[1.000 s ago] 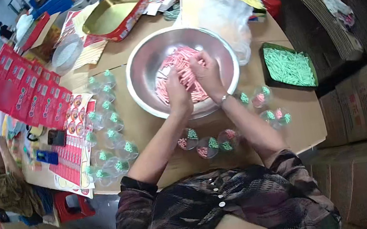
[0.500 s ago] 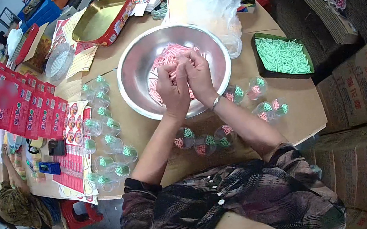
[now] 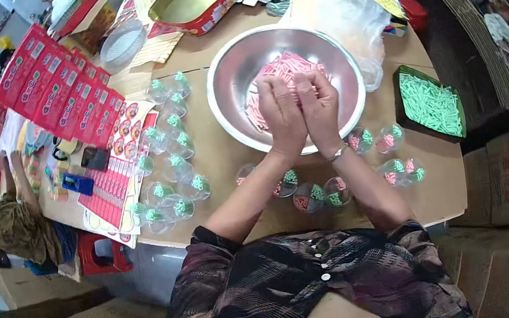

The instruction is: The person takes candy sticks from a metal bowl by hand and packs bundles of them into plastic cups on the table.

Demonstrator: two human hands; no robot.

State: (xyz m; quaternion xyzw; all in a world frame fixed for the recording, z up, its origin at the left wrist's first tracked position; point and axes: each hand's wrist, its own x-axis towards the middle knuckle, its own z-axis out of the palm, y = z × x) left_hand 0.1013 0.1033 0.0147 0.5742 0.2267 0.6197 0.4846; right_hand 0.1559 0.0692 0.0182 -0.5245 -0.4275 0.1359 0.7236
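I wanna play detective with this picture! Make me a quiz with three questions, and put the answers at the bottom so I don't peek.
1. What colour are the sticks in the bowl?
2. True or false: the dark tray holds yellow sticks.
3. Which hand has the bracelet at its wrist? A) left B) right C) neither

Key:
1. Pink.
2. False; it holds green sticks.
3. B, the right hand.

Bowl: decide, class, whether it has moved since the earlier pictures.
No: judged against the red tin, the bowl shows no clear move; both shift together in the frame as the view changes.
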